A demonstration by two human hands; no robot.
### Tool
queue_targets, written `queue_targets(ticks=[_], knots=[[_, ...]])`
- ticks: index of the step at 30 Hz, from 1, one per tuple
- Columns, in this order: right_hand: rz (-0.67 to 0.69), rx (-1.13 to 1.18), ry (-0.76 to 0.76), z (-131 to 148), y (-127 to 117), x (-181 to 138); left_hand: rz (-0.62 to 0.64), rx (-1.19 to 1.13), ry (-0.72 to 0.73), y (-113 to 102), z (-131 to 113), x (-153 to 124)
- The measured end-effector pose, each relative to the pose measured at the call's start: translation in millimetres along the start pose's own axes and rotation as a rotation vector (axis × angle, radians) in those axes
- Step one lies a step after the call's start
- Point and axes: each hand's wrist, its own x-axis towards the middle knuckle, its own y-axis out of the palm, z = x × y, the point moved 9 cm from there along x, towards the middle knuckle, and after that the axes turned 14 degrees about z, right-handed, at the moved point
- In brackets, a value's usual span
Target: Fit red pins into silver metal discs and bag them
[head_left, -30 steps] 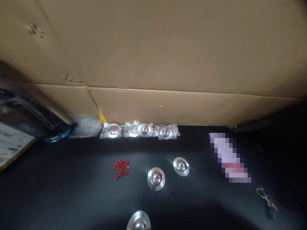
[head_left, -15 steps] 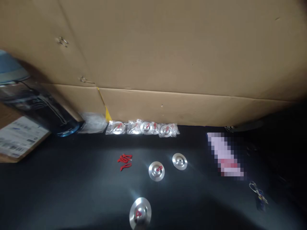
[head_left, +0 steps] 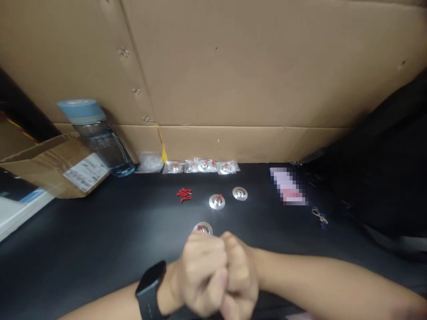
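So both hands are bunching up toward the near edge of the black tabletop [head_left: 100, 249]: the left hand [head_left: 205, 273], with a black smartwatch [head_left: 149, 284] at the wrist, is curling into a fist and pressing right against the right hand [head_left: 240, 271], which is balling up too. Can't tell if either one is hiding anything inside. A silver cymbal with a red loop [head_left: 207, 228] is sitting just past the left knuckles, which are covering its near rim from this angle. Farther toward the far edge, a second looped cymbal [head_left: 215, 203] is lying around mid-table, and a bare cymbal [head_left: 240, 194] is showing its center hole just right of that. Red cords [head_left: 184, 192] are lying in a small heap to the left. Along the far edge, a row of bagged cymbals [head_left: 204, 166] is lying by the cardboard wall [head_left: 253, 89], with clear plastic bags [head_left: 149, 162] at its left end. A water bottle [head_left: 106, 144] and a cardboard box [head_left: 60, 164] are crowding the far left corner. Toward the right edge, a pixelated flat item [head_left: 287, 186] is lying near a corded trinket [head_left: 320, 218]. For elbow room, the widest stretch is running left of the cords, nearer the near edge.
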Motion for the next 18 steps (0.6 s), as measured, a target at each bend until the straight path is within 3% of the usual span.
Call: queue_targets(ticks=[1, 3, 6, 9, 13, 18], knots=[[0.004, -0.016, -0.046, -12, -17, 13, -0.067, 0.121, 0.02, -16, 7, 6], [-0.053, -0.111, -0.098, -34, -56, 29, -0.185, 0.347, -0.077, -52, 31, 15], [-0.31, -0.256, 0.126, -75, -123, 24, -0.199, 0.502, -0.298, -97, 71, 16], [-0.34, -0.29, 0.282, -102, -152, 8, -0.146, 0.52, -0.446, -126, 103, 6], [-0.145, -0.286, 0.231, -106, -136, 10, 0.08, 0.418, -0.434, -116, 115, 3], [0.035, -0.448, 0.225, -91, -99, 29, 0.421, 0.178, -0.284, -66, 83, 13]])
